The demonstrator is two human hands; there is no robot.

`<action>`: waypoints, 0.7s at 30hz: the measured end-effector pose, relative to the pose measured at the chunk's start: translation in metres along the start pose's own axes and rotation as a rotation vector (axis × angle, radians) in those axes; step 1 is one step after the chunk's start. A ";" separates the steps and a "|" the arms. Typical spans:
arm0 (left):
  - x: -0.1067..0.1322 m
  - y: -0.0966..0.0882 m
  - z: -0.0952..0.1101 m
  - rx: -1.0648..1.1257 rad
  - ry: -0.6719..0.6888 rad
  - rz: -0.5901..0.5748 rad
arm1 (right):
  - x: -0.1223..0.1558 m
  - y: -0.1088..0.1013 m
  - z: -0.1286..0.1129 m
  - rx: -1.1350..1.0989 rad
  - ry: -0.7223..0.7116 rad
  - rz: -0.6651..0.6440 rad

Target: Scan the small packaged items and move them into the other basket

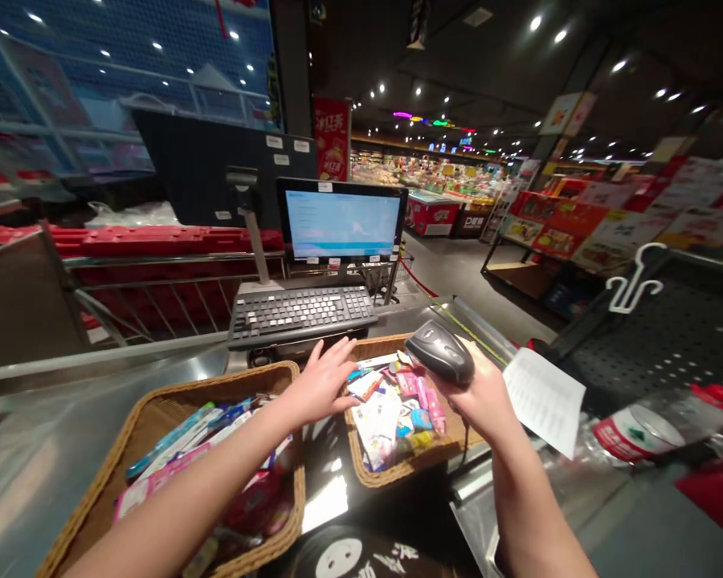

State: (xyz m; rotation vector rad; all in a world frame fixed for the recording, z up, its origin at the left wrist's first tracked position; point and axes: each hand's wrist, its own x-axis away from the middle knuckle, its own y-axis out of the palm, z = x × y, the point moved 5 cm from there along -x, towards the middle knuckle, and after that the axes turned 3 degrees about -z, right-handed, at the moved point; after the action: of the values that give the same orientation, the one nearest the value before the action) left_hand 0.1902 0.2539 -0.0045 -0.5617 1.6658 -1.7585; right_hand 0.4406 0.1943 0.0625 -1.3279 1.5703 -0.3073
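My right hand (473, 385) grips a black handheld barcode scanner (439, 352), its head pointing left above the right-hand basket. My left hand (322, 381) is open, fingers spread, over the left rim of that same woven basket (386, 479); nothing shows in it. Small packets (379, 421) in white, pink and blue fill much of this basket. Below my left forearm lies a larger woven basket (300, 474) with long blue, white and pink packages (184, 437). A cable hangs under the scanner hand.
Behind the baskets stand a black keyboard (304, 311) and a lit monitor (342, 225). To the right are a printed sheet (545, 397), a clear bottle with a red label (635, 433) and a white hanger (632, 281). Metal cart rails (174, 297) stand at the left.
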 end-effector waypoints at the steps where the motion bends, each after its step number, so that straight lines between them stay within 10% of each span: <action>1: -0.012 0.007 0.009 0.009 0.020 0.011 | 0.002 -0.003 0.006 0.004 0.011 0.011; 13: -0.114 0.103 0.100 0.043 0.231 -0.111 | 0.002 -0.042 0.057 -0.005 0.077 0.046; 21: -0.145 0.182 0.116 -0.062 0.300 -0.245 | -0.004 -0.049 0.085 0.001 0.091 0.027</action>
State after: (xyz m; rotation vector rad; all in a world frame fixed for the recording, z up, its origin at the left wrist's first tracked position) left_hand 0.4015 0.2751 -0.1542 -0.5714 1.9286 -2.0539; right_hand 0.5364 0.2132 0.0612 -1.3072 1.6623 -0.3559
